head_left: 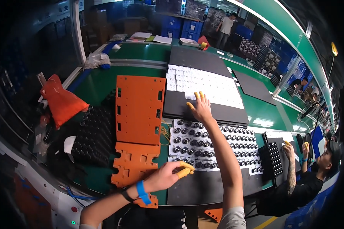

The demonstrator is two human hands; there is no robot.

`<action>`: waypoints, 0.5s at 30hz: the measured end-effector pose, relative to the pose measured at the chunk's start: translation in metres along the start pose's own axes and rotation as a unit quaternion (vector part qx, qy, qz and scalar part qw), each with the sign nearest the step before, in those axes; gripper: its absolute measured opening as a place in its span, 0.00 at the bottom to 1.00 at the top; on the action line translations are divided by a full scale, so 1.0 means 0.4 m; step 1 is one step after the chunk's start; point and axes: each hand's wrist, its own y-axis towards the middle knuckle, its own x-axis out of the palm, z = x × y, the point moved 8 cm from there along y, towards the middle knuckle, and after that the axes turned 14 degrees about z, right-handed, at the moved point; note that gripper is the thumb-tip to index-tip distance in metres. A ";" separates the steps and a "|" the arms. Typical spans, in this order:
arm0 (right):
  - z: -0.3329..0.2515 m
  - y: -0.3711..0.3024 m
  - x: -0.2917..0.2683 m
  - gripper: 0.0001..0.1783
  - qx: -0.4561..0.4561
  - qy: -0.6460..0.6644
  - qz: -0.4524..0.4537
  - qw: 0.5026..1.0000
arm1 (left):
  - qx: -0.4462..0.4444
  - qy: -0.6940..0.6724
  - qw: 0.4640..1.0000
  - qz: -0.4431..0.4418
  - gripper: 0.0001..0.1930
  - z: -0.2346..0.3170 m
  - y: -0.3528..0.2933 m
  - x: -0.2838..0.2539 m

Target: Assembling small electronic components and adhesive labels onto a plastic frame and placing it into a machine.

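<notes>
My left hand [174,171], with yellow finger covers and a blue wristband, is closed in a pinch at the near left corner of an array of white boards with black round lens-like parts [200,144]. What its fingertips hold, if anything, is too small to make out. My right hand [201,108], also in yellow finger covers, reaches farther out with its fingers apart. Its fingertips touch or hover at the near left edge of the flat white printed boards [206,84], which lie on a black foam sheet [227,113]. The lens-bearing boards rest on another black sheet [197,187].
Left of the boards lie orange perforated plates [139,110], a black tray of round parts [93,137] and an orange-red bag [61,101]. A co-worker [311,187] works at the right beside a black tray [272,158]. Papers [162,39] lie at the back.
</notes>
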 end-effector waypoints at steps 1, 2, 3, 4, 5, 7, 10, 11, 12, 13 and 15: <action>-0.016 0.015 0.014 0.48 -0.005 -0.004 -0.006 1.000 | -0.015 -0.060 0.998 0.010 0.13 0.000 0.023 0.002; -0.015 0.019 0.026 0.47 -0.006 -0.013 -0.013 1.000 | -0.020 -0.104 0.994 0.012 0.13 0.016 0.050 0.009; -0.016 0.027 0.037 0.47 -0.012 -0.005 -0.013 1.000 | -0.037 -0.111 0.993 0.017 0.14 0.017 0.076 0.004; -0.008 0.030 0.049 0.47 -0.007 0.000 -0.020 1.000 | -0.055 -0.118 0.991 0.023 0.14 0.006 0.105 0.000; 0.000 0.029 0.062 0.46 -0.001 0.004 -0.027 1.000 | -0.039 -0.111 0.993 0.025 0.15 -0.004 0.138 -0.003; -0.007 0.022 0.078 0.46 -0.008 0.004 -0.025 1.000 | 0.026 -0.070 0.996 0.054 0.15 -0.019 0.191 -0.017; 0.005 -0.006 0.077 0.45 -0.031 -0.017 -0.017 0.999 | 0.044 -0.024 0.993 0.104 0.13 -0.049 0.218 -0.019; -0.007 -0.018 0.071 0.45 -0.032 -0.013 -0.029 0.999 | 0.032 -0.051 0.991 0.120 0.13 -0.063 0.214 -0.024; -0.024 -0.025 0.064 0.45 -0.044 -0.006 -0.036 0.998 | 0.033 -0.052 0.991 0.123 0.13 -0.070 0.220 -0.036; -0.040 -0.027 0.057 0.45 -0.047 -0.005 -0.037 0.998 | 0.058 -0.042 0.989 0.127 0.13 -0.069 0.224 -0.052; -0.044 -0.041 0.040 0.44 -0.056 0.016 -0.046 0.997 | 0.080 -0.029 0.986 0.143 0.13 -0.050 0.214 -0.058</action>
